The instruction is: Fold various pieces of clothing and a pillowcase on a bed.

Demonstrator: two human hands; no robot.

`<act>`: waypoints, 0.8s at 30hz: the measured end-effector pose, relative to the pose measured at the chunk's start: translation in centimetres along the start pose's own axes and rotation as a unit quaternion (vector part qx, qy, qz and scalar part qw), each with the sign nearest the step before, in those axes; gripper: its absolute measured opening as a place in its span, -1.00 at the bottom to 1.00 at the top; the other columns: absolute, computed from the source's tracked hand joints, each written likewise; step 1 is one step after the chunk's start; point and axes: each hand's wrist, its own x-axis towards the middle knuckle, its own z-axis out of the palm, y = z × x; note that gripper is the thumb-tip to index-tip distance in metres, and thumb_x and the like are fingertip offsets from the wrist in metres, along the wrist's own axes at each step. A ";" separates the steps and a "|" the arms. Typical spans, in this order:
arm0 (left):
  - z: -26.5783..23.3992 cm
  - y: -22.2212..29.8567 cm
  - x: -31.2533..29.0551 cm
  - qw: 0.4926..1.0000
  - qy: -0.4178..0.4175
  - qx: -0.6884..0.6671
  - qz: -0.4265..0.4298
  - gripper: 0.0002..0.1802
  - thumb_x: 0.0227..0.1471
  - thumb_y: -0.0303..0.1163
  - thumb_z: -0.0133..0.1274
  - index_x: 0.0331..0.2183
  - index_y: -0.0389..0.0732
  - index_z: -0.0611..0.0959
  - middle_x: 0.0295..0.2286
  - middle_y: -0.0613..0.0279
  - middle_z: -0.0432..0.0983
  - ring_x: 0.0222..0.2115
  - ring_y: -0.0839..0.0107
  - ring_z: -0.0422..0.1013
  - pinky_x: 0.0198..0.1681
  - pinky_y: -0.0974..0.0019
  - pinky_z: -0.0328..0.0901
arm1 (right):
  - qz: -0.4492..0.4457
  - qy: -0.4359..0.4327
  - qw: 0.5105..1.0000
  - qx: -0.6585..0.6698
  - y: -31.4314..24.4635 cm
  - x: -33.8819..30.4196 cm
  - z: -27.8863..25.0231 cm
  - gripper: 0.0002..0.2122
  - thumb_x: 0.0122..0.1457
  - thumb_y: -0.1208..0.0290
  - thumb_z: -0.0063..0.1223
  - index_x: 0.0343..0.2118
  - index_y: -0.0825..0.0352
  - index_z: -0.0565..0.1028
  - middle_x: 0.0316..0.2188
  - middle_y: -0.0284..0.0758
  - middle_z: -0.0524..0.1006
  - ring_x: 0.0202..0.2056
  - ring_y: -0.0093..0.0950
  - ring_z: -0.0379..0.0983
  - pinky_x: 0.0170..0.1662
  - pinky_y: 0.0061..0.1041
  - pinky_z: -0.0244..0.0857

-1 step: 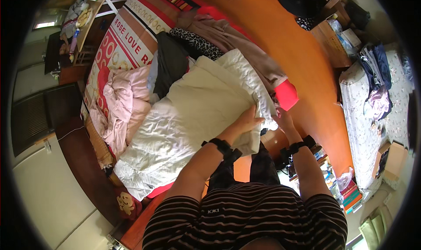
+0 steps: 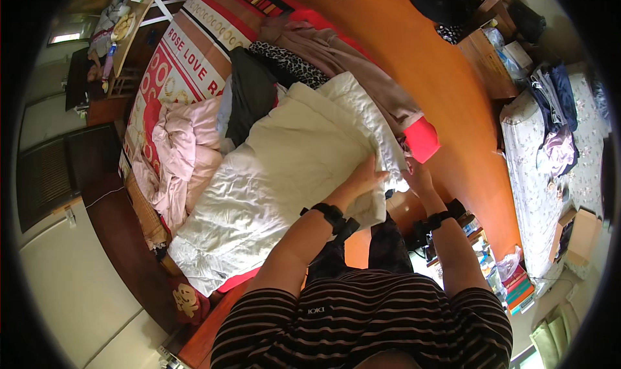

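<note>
A white quilt (image 2: 291, 142) lies spread and partly folded over the near part of the bed, its right edge turned over in a thick roll. My left hand (image 2: 363, 177) grips this edge, thumb on top and the other fingers partly hidden by the cloth. Just to the right, my right hand (image 2: 417, 177) pinches the quilt's outer border, close to a bright red cloth (image 2: 422, 140); its fingertips are partly hidden. Beyond the quilt's far edge lie a brown blanket (image 2: 369, 78), a leopard-print cloth (image 2: 294, 65) and a dark grey garment (image 2: 251, 90).
A crumpled pink cover (image 2: 187, 142) lies left of the quilt on a red patterned bed sheet (image 2: 171, 71). Orange-brown floor (image 2: 462, 155) runs along the right. Farther right stands a floral mattress (image 2: 524, 175) with clothes (image 2: 559, 123) heaped on it. A dark wooden headboard (image 2: 119, 239) borders the left.
The quilt's near right corner has shifted slightly right and up. My hands keep their hold in nearly the same place.
</note>
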 end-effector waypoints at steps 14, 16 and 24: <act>-5.3 -0.5 -10.8 0.896 0.102 -0.359 -0.240 -0.39 -0.01 -0.21 0.05 0.03 -0.23 0.25 -0.19 0.23 0.38 -0.29 0.36 0.38 -0.23 0.34 0.31 | -0.418 -0.151 0.879 -0.174 -17.5 -7.2 3.0 -0.60 -0.21 0.54 -0.01 -0.18 0.29 0.41 -0.54 -0.18 0.43 -0.47 -0.22 0.37 -0.37 -0.28 0.23; -6.2 -1.1 -13.4 0.863 0.121 -0.422 -0.249 -0.41 -0.01 -0.24 0.04 0.01 -0.26 0.28 -0.19 0.18 0.39 -0.26 0.36 0.37 -0.21 0.35 0.29 | -0.390 -0.252 0.882 -0.083 -20.3 -8.2 2.4 -0.68 -0.13 0.50 -0.04 -0.21 0.34 0.42 -0.57 -0.18 0.45 -0.45 -0.20 0.40 -0.36 -0.25 0.26; -13.7 2.1 -26.4 0.953 0.049 -0.257 -0.155 -0.32 -0.10 -0.34 0.08 0.06 -0.29 0.22 -0.09 0.13 0.34 -0.11 0.39 0.29 -0.10 0.31 0.25 | -0.210 -0.061 0.970 -0.103 -24.6 2.7 2.6 -0.53 -0.02 0.39 0.05 0.00 0.28 0.26 -0.29 -0.13 0.47 -0.22 -0.20 0.40 -0.17 -0.30 0.29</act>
